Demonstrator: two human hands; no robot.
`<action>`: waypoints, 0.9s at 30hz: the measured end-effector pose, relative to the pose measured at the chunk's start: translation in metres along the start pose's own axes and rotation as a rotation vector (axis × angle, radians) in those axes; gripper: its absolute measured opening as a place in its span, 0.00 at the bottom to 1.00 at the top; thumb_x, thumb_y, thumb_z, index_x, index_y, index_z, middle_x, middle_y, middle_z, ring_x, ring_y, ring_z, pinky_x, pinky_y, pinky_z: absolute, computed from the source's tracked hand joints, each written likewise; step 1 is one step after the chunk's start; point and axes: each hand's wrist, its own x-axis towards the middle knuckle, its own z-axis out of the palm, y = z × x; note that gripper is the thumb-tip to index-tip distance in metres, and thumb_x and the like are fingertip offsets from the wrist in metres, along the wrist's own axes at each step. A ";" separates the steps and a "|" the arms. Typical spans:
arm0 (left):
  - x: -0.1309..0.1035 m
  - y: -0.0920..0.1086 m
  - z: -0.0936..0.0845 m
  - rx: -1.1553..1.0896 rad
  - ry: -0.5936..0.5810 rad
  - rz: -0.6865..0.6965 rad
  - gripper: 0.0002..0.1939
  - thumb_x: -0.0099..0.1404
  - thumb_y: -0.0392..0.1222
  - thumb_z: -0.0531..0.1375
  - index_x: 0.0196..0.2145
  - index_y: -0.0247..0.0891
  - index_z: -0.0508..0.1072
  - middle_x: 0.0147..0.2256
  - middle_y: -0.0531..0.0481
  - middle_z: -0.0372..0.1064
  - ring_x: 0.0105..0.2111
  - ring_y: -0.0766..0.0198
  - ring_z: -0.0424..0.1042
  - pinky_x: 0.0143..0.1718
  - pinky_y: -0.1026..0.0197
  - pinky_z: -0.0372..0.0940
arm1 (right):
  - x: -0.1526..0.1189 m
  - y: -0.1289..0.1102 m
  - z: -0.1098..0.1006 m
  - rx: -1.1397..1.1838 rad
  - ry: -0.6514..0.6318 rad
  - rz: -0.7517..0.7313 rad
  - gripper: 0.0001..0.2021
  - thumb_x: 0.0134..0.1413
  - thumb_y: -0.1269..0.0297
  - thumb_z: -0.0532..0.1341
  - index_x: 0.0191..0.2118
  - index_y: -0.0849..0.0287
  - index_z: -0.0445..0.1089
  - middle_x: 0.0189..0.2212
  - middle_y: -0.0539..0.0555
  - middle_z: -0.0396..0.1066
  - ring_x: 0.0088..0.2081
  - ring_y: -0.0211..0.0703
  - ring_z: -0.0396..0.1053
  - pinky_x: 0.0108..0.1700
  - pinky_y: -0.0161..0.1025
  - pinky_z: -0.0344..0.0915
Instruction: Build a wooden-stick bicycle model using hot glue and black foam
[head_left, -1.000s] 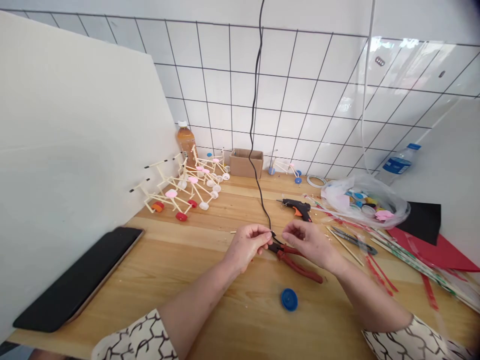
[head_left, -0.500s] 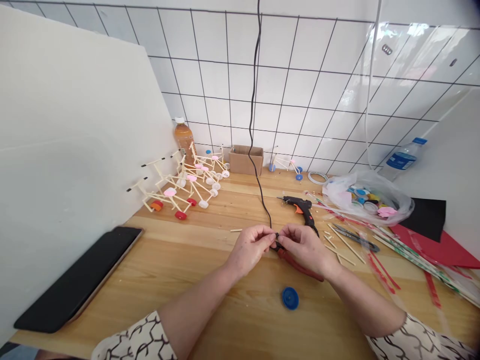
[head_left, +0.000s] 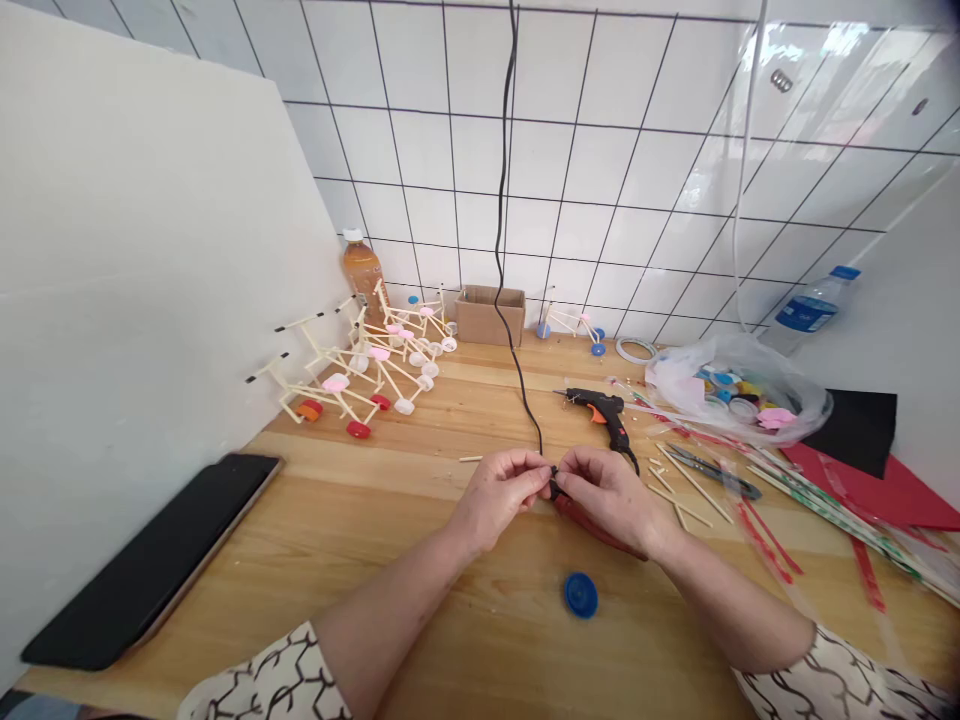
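My left hand [head_left: 506, 492] and my right hand [head_left: 606, 495] meet at their fingertips over the table. Both pinch a small black piece [head_left: 554, 473], too small and too covered to name. Red-handled pliers [head_left: 592, 525] lie on the wood beneath my right hand, their handles partly hidden by it. Closer to me rests a blue bottle cap [head_left: 581, 595], hollow side up. A black glue gun [head_left: 600, 408] with an orange trigger lies beyond my right hand. Right of that hand are several thin wooden sticks [head_left: 697, 482] and dark thread snips [head_left: 712, 470].
Small stick-built tricycles [head_left: 337, 385] with bottle-cap wheels stand at left, near a drink bottle [head_left: 362, 270]. A cardboard box [head_left: 490, 318] is at the wall, with a black cable hanging down. A plastic bag [head_left: 802, 415] of caps sits right; a black phone [head_left: 150, 560] lies left.
The camera view has shifted slightly. My hands stay together in nearly the same pose, with only a small movement of the fingertips around the black piece.
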 end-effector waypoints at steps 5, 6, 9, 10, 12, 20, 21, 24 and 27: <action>0.000 0.000 0.000 -0.049 -0.019 -0.016 0.11 0.50 0.45 0.63 0.25 0.33 0.71 0.19 0.54 0.63 0.17 0.75 0.53 0.18 0.68 0.43 | 0.000 -0.001 -0.002 0.055 -0.004 0.011 0.05 0.46 0.67 0.54 0.24 0.60 0.62 0.19 0.48 0.66 0.22 0.34 0.61 0.24 0.32 0.57; 0.000 -0.001 -0.001 -0.051 -0.021 -0.019 0.11 0.50 0.45 0.63 0.25 0.33 0.71 0.19 0.54 0.64 0.17 0.75 0.53 0.18 0.68 0.43 | -0.001 -0.001 -0.003 0.083 0.003 0.004 0.04 0.46 0.67 0.55 0.24 0.59 0.61 0.20 0.48 0.66 0.22 0.34 0.62 0.25 0.32 0.58; 0.001 -0.002 -0.001 -0.054 -0.033 -0.030 0.12 0.49 0.46 0.63 0.25 0.33 0.71 0.19 0.54 0.64 0.17 0.75 0.53 0.19 0.68 0.43 | -0.001 -0.002 -0.004 0.149 0.046 -0.046 0.03 0.44 0.67 0.57 0.28 0.59 0.61 0.22 0.48 0.67 0.24 0.36 0.64 0.27 0.34 0.61; 0.001 -0.002 -0.001 -0.054 -0.038 -0.033 0.12 0.49 0.46 0.63 0.25 0.33 0.71 0.19 0.54 0.64 0.17 0.75 0.53 0.19 0.68 0.43 | -0.001 -0.002 -0.004 0.158 0.052 -0.065 0.04 0.44 0.68 0.57 0.30 0.58 0.61 0.23 0.48 0.67 0.25 0.36 0.64 0.28 0.34 0.61; 0.001 -0.002 -0.001 -0.048 -0.050 -0.039 0.12 0.49 0.46 0.63 0.25 0.33 0.71 0.19 0.54 0.64 0.17 0.75 0.53 0.19 0.68 0.43 | -0.002 -0.002 -0.003 0.152 0.040 -0.088 0.05 0.44 0.68 0.57 0.32 0.59 0.62 0.23 0.48 0.67 0.25 0.36 0.64 0.28 0.35 0.62; 0.000 0.000 -0.002 -0.031 -0.087 -0.038 0.12 0.50 0.45 0.63 0.27 0.32 0.72 0.20 0.53 0.64 0.18 0.75 0.54 0.20 0.68 0.44 | -0.001 0.005 0.002 0.254 -0.003 -0.038 0.03 0.46 0.69 0.57 0.31 0.60 0.62 0.22 0.49 0.68 0.24 0.36 0.64 0.27 0.35 0.60; 0.000 0.000 -0.002 -0.031 -0.089 -0.032 0.12 0.50 0.45 0.63 0.27 0.32 0.72 0.20 0.53 0.64 0.18 0.75 0.53 0.20 0.68 0.44 | 0.000 0.006 0.002 0.280 -0.008 -0.029 0.04 0.46 0.69 0.57 0.31 0.60 0.62 0.22 0.49 0.68 0.24 0.36 0.65 0.26 0.35 0.60; 0.000 0.000 -0.002 -0.025 -0.079 -0.026 0.11 0.49 0.44 0.63 0.26 0.32 0.72 0.20 0.53 0.65 0.18 0.75 0.54 0.20 0.68 0.44 | 0.000 0.009 0.003 0.359 -0.033 -0.017 0.04 0.46 0.68 0.58 0.31 0.60 0.62 0.22 0.48 0.68 0.24 0.35 0.65 0.27 0.35 0.59; -0.001 0.001 -0.001 -0.027 -0.063 -0.045 0.11 0.48 0.44 0.64 0.26 0.32 0.73 0.20 0.53 0.65 0.18 0.75 0.54 0.19 0.67 0.43 | 0.000 0.008 0.004 0.437 -0.053 -0.007 0.06 0.45 0.66 0.59 0.31 0.60 0.62 0.23 0.48 0.67 0.25 0.35 0.65 0.28 0.35 0.60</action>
